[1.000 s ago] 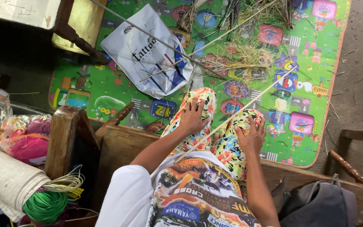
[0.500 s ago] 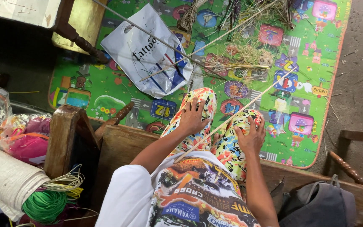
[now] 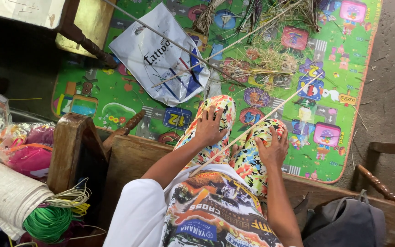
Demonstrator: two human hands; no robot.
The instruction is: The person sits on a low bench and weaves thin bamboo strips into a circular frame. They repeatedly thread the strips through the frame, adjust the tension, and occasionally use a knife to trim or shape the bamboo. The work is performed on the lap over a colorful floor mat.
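I sit on a wooden bench (image 3: 129, 155) in bright floral trousers. My left hand (image 3: 209, 129) lies flat on my left knee with the fingers spread and holds nothing. My right hand (image 3: 273, 148) rests the same way on my right knee. A long thin pale stick (image 3: 257, 124) runs slantwise between my knees, from my lap out over the colourful play mat (image 3: 339, 55). It passes between both hands; I cannot tell whether it touches either one.
A white plastic bag (image 3: 158, 57) and bundles of dried grass stalks (image 3: 261, 61) lie on the mat, crossed by another long rod (image 3: 170, 41). At my left are a green cord coil (image 3: 46, 222), rolled white cloth (image 3: 3, 194) and pink bags (image 3: 26, 153). A grey backpack (image 3: 348, 224) sits right.
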